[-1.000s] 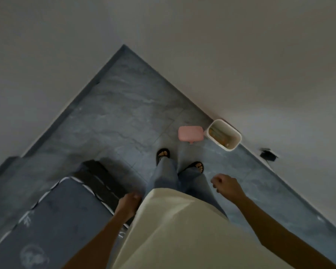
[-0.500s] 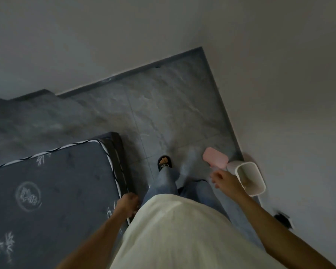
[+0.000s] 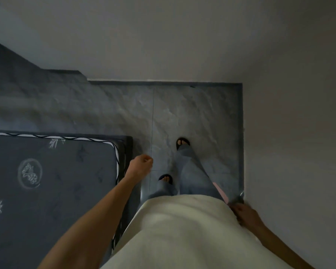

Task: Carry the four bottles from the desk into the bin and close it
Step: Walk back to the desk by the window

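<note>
No bottle and no desk shows in the head view. Only a thin sliver of the bin's pink lid (image 3: 220,193) peeks out on the floor beside my right leg; the white bin itself is hidden behind my body. My left hand (image 3: 142,163) swings forward over the floor next to the mattress corner, fingers curled in with nothing in them. My right hand (image 3: 244,214) hangs low at my right hip close to the wall, in shadow, fingers curled and holding nothing that I can see.
A dark grey mattress (image 3: 47,181) with white piping fills the lower left. Grey marbled floor tiles (image 3: 198,113) lie ahead, bounded by a pale wall (image 3: 289,133) on the right and in front. My sandalled feet stand mid-stride on the tiles.
My view has turned left: the bin and pink lid slid right and back out of sight, and the mattress came further in. My left hand swung forward and my right hand dropped back.
</note>
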`<state>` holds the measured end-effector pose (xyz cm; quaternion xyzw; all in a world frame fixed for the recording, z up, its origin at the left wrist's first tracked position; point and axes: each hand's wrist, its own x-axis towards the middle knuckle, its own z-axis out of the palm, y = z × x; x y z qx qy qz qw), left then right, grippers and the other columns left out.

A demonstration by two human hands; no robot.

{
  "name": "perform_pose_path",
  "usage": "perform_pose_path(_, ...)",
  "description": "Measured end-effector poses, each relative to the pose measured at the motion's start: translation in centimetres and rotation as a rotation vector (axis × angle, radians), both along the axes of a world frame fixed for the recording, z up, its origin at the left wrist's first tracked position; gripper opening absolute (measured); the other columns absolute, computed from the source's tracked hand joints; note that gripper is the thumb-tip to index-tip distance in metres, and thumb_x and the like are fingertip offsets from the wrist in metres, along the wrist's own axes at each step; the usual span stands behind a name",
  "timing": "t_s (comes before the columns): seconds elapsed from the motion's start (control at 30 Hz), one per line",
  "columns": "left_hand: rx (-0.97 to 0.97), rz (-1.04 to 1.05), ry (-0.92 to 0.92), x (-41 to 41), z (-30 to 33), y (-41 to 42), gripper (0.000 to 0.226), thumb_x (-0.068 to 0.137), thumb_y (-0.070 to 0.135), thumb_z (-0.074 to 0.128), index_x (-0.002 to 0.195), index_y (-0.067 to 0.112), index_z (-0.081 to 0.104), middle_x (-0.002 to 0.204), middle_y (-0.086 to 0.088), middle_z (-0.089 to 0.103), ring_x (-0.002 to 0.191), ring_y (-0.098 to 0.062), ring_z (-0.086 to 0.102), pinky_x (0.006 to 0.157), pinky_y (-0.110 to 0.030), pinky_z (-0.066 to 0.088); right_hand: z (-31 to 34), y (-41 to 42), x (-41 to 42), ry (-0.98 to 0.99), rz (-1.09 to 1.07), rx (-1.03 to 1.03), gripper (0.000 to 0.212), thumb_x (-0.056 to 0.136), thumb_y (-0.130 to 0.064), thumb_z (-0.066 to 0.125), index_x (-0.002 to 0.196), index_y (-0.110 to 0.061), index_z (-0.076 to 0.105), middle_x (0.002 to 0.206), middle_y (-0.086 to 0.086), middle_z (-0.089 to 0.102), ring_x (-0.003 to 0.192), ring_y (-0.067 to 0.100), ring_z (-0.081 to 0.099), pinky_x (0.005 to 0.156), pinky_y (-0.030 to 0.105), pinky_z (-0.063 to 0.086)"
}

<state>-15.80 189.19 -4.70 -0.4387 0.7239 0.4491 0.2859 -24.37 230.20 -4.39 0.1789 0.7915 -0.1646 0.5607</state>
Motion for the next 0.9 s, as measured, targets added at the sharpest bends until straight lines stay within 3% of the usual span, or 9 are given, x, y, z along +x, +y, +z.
perform_pose_path(0.07, -0.025, 0.050, -0.022, -0.8, 0.2, -0.8, 0.016, 0.098, 0.024, 0.055, 0.088, 0.024, 0.067, 0.086, -0.009, 0.075, 0.081, -0.027, 0.074, 0.082, -0.040, 0.060, 0.3, -2.5, -4.6, 0.037, 0.114, -0.002, 0.027, 0.099, -0.019, 0.054, 0.107, -0.001, 0.073, 0.099, 0.019, 0.072, 0.073, 0.022, 0.062, 0.052, 0.019, 0.040)
perform_pose_path(0.17, -0.046, 0.126, -0.078, -0.6, 0.4, -1.3, 0.017, 0.097, 0.019, 0.056, 0.093, 0.016, 0.072, 0.088, -0.012, 0.076, 0.084, -0.030, 0.074, 0.085, -0.038, 0.059, 0.0, -7.1, -11.3, 0.107, 0.240, -0.044, 0.031, 0.099, -0.024, 0.055, 0.104, 0.000, 0.073, 0.079, 0.004, 0.067, 0.067, 0.016, 0.061, 0.054, 0.021, 0.043)
perform_pose_path(0.27, -0.026, 0.231, -0.157, 0.9, 0.4, -1.1, 0.019, 0.097, 0.018, 0.057, 0.094, 0.010, 0.074, 0.089, -0.015, 0.077, 0.088, -0.033, 0.073, 0.084, -0.038, 0.057, -0.4, -13.4, -17.5, 0.117, 0.311, -0.111, 0.027, 0.099, -0.023, 0.056, 0.096, -0.002, 0.072, 0.094, 0.016, 0.073, 0.073, 0.023, 0.064, 0.063, 0.027, 0.049)
perform_pose_path(0.43, 0.016, 0.430, -0.263, 3.9, 0.5, 0.1, 0.019, 0.097, 0.021, 0.058, 0.089, 0.014, 0.074, 0.086, -0.005, 0.073, 0.080, -0.022, 0.066, 0.066, -0.027, 0.041, -0.7, -26.3, -24.6, 0.163, 0.562, -0.235, 0.028, 0.098, -0.026, 0.053, 0.094, -0.006, 0.073, 0.093, 0.013, 0.075, 0.085, 0.031, 0.071, 0.082, 0.042, 0.057)
perform_pose_path(0.5, 0.052, 0.527, -0.288, 4.8, 0.3, 0.6, 0.018, 0.097, 0.021, 0.059, 0.092, 0.014, 0.075, 0.089, -0.006, 0.074, 0.078, -0.021, 0.065, 0.062, -0.026, 0.043, -0.6, -32.0, -26.3, 0.169, 0.663, -0.298, 0.026, 0.099, -0.027, 0.053, 0.098, -0.009, 0.072, 0.094, 0.011, 0.074, 0.089, 0.029, 0.071, 0.084, 0.041, 0.056)
perform_pose_path(0.6, 0.097, 0.666, -0.347, 5.4, 0.0, 0.2, 0.022, 0.095, 0.019, 0.057, 0.076, 0.016, 0.066, 0.079, -0.005, 0.067, 0.069, -0.020, 0.057, 0.055, -0.023, 0.041, -0.6, -40.8, -27.5, 0.168, 0.827, -0.380, 0.024, 0.100, -0.029, 0.053, 0.100, -0.012, 0.069, 0.095, 0.007, 0.072, 0.088, 0.024, 0.068, 0.079, 0.035, 0.055)
perform_pose_path(0.67, 0.111, 0.721, -0.372, 5.2, 0.0, -0.8, 0.026, 0.095, 0.020, 0.055, 0.070, 0.017, 0.055, 0.075, -0.004, 0.057, 0.069, -0.020, 0.046, 0.059, -0.029, 0.036, -0.6, -46.1, -27.4, 0.159, 0.881, -0.431, 0.023, 0.100, -0.027, 0.052, 0.100, -0.011, 0.068, 0.093, 0.007, 0.072, 0.086, 0.025, 0.069, 0.074, 0.031, 0.053)
perform_pose_path(0.73, 0.142, 0.757, -0.373, 4.8, -0.1, -2.7, 0.023, 0.097, 0.021, 0.055, 0.074, 0.020, 0.051, 0.078, -0.002, 0.052, 0.075, -0.017, 0.042, 0.067, -0.029, 0.032, -0.7, -50.6, -27.2, 0.161, 0.924, -0.450, 0.025, 0.100, -0.026, 0.053, 0.105, -0.008, 0.070, 0.096, 0.010, 0.074, 0.088, 0.028, 0.071, 0.082, 0.037, 0.054)
perform_pose_path(0.9, 0.169, 0.905, -0.276, 2.9, 0.0, -10.6, 0.018, 0.097, 0.019, 0.057, 0.079, 0.020, 0.062, 0.079, -0.003, 0.059, 0.072, -0.018, 0.049, 0.064, -0.027, 0.037, -0.4, -58.0, -27.1, 0.157, 1.080, -0.413, 0.026, 0.100, -0.020, 0.055, 0.105, 0.000, 0.071, 0.100, 0.019, 0.074, 0.094, 0.034, 0.070, 0.088, 0.042, 0.054)
